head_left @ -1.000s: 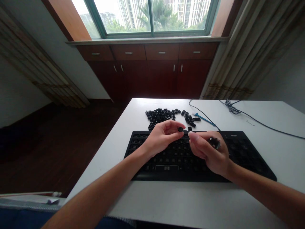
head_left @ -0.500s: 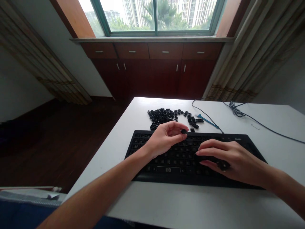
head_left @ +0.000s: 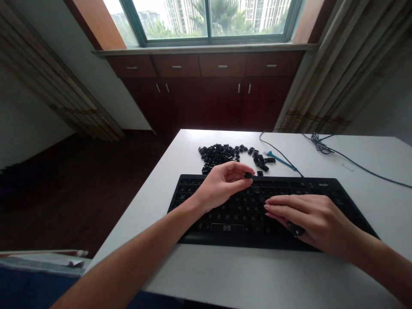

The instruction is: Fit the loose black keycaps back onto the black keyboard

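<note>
- Pinching a single black keycap between thumb and forefinger, the left hand is closed on it and held over the top rows of the keyboard, in the board's 11 o'clock quarter.
- Keycap position: at the 2 o'clock tip of the left hand, just above the keyboard's upper edge. Whether it touches the board cannot be told.
- Right hand: palm down on the keyboard, at 4 o'clock from the left hand. Its fingers are stretched out side by side and point to 9 o'clock, with the fingertips on the keys.
- Dark object: small and partly covered, it shows under the thumb side of the right hand at 6 o'clock. What it is, and whether the hand grips it or merely covers it, cannot be told.
- The two hands are apart and not in contact.
- The black keyboard lies flat on the white table, its long edge running 9 to 3 o'clock.
- Pile of loose keycaps: on the table at 12 o'clock from the left hand, just beyond the keyboard's upper edge.
- Blue tool: flat on the table at 3 o'clock from the pile, just beside it.
- Cable: loops near the table's 1 o'clock corner and trails off toward 3 o'clock.
- A dark wooden cabinet with drawers stands under a window, at 12 o'clock beyond the table.
</note>
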`<action>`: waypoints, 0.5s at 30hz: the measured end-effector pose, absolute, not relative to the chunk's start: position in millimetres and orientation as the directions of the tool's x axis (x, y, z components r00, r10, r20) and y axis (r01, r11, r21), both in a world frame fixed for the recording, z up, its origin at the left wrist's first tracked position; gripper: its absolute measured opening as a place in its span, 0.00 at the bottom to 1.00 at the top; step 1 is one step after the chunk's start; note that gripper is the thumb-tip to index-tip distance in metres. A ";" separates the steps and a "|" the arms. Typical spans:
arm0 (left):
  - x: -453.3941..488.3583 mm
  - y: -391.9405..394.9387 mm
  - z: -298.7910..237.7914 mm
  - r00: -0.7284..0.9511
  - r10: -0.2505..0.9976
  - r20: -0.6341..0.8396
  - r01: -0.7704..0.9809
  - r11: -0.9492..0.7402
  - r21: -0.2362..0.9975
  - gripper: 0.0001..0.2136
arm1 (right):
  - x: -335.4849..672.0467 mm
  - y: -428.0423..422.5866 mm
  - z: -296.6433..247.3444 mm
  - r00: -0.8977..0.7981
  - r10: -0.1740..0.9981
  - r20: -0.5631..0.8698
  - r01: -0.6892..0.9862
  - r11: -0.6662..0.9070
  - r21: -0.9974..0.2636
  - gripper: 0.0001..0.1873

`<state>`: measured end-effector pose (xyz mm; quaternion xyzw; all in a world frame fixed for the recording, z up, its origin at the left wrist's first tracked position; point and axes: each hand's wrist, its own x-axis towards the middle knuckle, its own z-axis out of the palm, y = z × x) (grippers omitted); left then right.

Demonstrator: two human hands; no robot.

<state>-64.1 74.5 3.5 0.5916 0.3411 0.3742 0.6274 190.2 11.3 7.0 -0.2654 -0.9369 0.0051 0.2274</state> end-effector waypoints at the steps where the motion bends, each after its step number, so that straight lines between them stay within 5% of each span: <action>1: -64.1 74.6 3.5 0.489 0.872 0.015 -0.062 0.018 0.998 0.14 | 190.3 10.8 7.2 -0.759 0.496 0.422 0.496 0.860 -0.118 0.19; 8: -63.7 74.7 4.3 0.479 0.878 0.011 -0.077 0.029 0.997 0.14 | 184.5 8.6 8.5 -0.745 0.498 0.445 0.518 0.851 -0.085 0.16; 14: -64.6 74.3 2.4 0.491 0.871 0.025 -0.087 0.020 0.996 0.14 | 173.9 12.8 23.0 -0.535 0.690 0.489 0.541 0.723 -0.429 0.03; 15: -64.9 74.3 2.3 0.490 0.871 0.028 -0.091 0.019 0.996 0.14 | 169.8 13.0 30.2 -0.480 0.733 0.482 0.511 0.680 -0.526 0.10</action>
